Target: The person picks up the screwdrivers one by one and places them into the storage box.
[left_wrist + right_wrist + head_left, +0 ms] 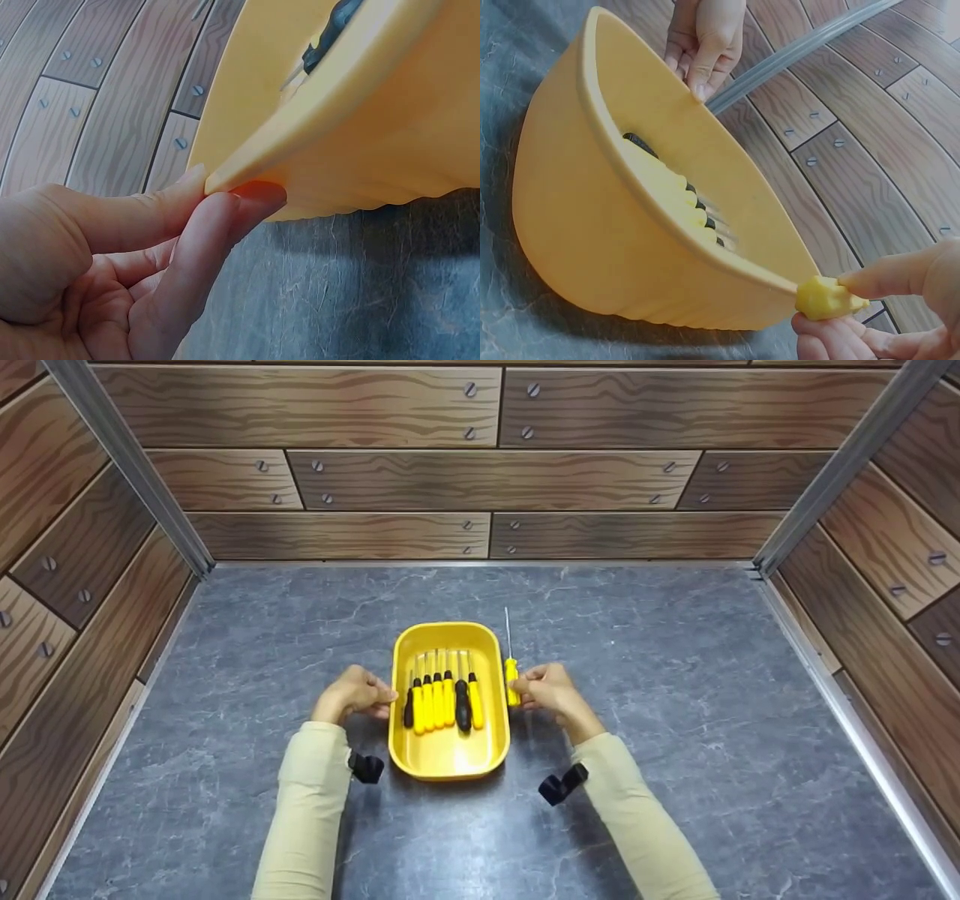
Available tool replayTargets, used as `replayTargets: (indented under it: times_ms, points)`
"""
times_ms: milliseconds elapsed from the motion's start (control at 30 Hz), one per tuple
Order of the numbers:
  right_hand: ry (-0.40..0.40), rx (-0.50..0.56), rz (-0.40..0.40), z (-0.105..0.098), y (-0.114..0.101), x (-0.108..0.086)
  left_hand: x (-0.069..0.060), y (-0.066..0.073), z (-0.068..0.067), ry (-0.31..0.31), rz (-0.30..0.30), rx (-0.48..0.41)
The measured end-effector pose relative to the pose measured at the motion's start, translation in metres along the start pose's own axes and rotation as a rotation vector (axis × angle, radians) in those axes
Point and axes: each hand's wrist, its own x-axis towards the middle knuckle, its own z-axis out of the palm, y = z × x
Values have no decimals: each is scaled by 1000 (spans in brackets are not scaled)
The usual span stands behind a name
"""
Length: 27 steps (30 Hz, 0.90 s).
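A yellow plastic tray (450, 757) with rounded corners stands on the grey surface. Inside it, several screwdrivers (439, 701) lie side by side, most with yellow handles and some with black ones. My left hand (354, 692) pinches the tray's left rim between thumb and fingers, which the left wrist view shows up close. Just outside the right rim, my right hand (551, 694) pinches the yellow handle of another screwdriver (512, 671), its thin shaft pointing away from me. In the right wrist view the end of that yellow handle (826, 298) shows between thumb and fingers, beside the rim.
The grey marbled surface (675, 675) spreads around the tray. Wood-patterned walls (390, 476) enclose the back and both sides, with metal posts (135, 472) at the rear corners. Black wrist mounts (366, 769) sit on both sleeves.
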Motion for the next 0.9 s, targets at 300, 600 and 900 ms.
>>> replayTargets:
  times_ms: [300,600,900]
  points:
    - [-37,-29,37,3,-11,-4,1,1,0,-2,1,5]
    - [-106,-73,65,10,-19,-9,1,-1,-1,-5,14,13]
    - [-151,-108,79,24,-24,-10,0,0,0,-5,9,16]
